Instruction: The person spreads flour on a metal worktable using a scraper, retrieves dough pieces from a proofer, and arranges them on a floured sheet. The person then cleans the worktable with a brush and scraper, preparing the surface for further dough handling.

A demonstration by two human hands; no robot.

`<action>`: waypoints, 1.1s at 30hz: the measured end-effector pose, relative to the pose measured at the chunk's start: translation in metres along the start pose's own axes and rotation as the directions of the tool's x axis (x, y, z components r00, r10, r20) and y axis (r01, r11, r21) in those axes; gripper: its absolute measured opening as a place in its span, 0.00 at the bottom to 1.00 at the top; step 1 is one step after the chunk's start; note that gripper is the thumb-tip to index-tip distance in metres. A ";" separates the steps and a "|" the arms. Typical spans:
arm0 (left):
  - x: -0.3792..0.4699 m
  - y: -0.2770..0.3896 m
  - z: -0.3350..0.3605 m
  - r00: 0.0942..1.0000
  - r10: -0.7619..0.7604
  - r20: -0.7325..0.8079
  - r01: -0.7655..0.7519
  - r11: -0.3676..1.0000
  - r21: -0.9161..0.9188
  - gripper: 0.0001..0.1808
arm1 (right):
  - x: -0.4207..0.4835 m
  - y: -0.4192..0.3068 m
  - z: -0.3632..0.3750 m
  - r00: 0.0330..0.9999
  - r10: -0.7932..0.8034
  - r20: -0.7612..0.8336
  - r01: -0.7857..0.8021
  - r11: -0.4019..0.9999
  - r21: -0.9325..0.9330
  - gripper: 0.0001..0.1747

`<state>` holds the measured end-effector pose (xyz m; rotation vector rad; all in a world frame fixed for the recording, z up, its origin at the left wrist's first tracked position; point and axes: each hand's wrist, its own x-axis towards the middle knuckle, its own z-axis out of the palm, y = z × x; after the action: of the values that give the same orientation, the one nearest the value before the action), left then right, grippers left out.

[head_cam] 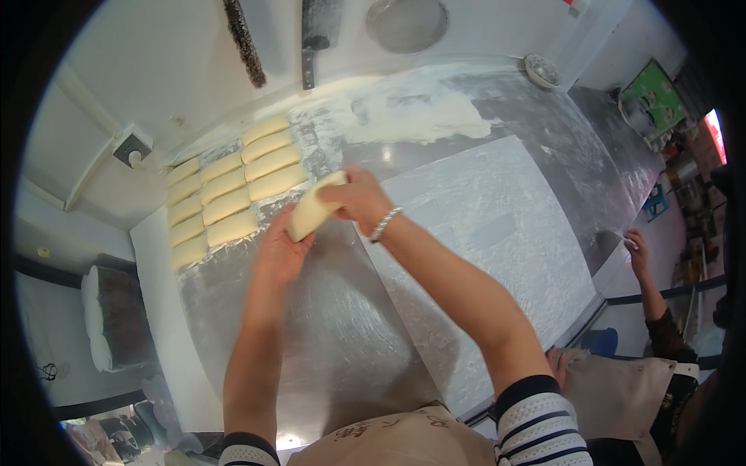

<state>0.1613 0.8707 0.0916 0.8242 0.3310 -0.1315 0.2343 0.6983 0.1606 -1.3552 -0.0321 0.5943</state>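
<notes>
A pale slab of dough [315, 208] is held up between my two hands, over the floured metal worktop [326, 303]. My left hand [285, 247] grips its lower left end, fingers beneath it. At the upper right end, my right hand [362, 198] has its fingers on the dough; a silvery bracelet circles that wrist. Just left of my hands, several similar dough pieces [226, 205] lie in close rows on the floured worktop, separate from the held one.
A white floured board [489, 250] lies on the right. Behind it is spread flour [419, 116]. On the wall are a brush [245, 43], a cleaver [315, 43] and a round sieve [408, 24]. A bowl [542, 71] sits far back. A co-worker's hand [636, 244] is at right.
</notes>
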 end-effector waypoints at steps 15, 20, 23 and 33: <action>0.132 -0.143 0.205 0.964 0.249 -0.091 -0.093 0.639 0.763 0.25 | 0.026 -0.031 -0.272 0.946 0.059 -0.319 -0.160 0.941 -0.298 0.17; 0.140 -0.146 0.215 0.924 0.380 0.031 -0.160 0.311 0.937 0.21 | 0.042 -0.019 -0.283 0.925 0.023 -0.379 -0.187 0.897 -0.401 0.14; 0.140 -0.145 0.215 0.902 0.430 0.047 -0.169 0.252 0.953 0.19 | 0.053 -0.014 -0.287 0.936 -0.018 -0.352 -0.182 0.831 -0.526 0.14; 0.098 -0.075 0.127 0.783 0.532 0.322 -0.273 -0.171 0.947 0.16 | 0.040 0.009 -0.289 0.631 -0.737 -0.242 -0.023 0.294 -0.956 0.26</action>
<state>0.2654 0.7273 0.0866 2.4887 0.0408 0.4497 0.3680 0.4546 0.0716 -2.5233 -0.1335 -0.5685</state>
